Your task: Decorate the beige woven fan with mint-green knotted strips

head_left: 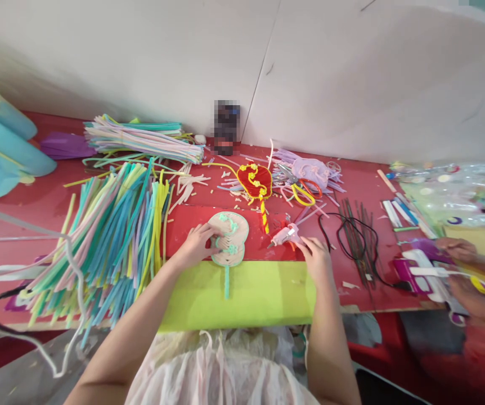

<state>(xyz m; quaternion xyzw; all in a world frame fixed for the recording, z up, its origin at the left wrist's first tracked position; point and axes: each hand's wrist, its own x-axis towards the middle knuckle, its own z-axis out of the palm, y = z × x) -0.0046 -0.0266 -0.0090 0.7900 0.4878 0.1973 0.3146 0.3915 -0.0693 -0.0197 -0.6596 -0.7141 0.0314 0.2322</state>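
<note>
A pale pink and mint-green fan (229,236), which looks made of pipe cleaners, lies face up across the red and lime-green surface, its green handle pointing at me. My left hand (202,243) has its fingers closed on the fan's left edge. A pink hot glue gun (286,234) lies to the right of the fan, nozzle pointing left. My right hand (316,256) has its fingertips closed around the grip end of the glue gun. Behind them is a red and yellow fan (255,181) with a twisted yellow handle.
Colourful pipe cleaners (116,230) are heaped on the left, with a second bundle (141,140) behind. Scissors (299,188) lie at the back by a lilac piece (310,171). A black cable (354,242) runs to a power strip (420,273). Another person's hand (457,248) is at right.
</note>
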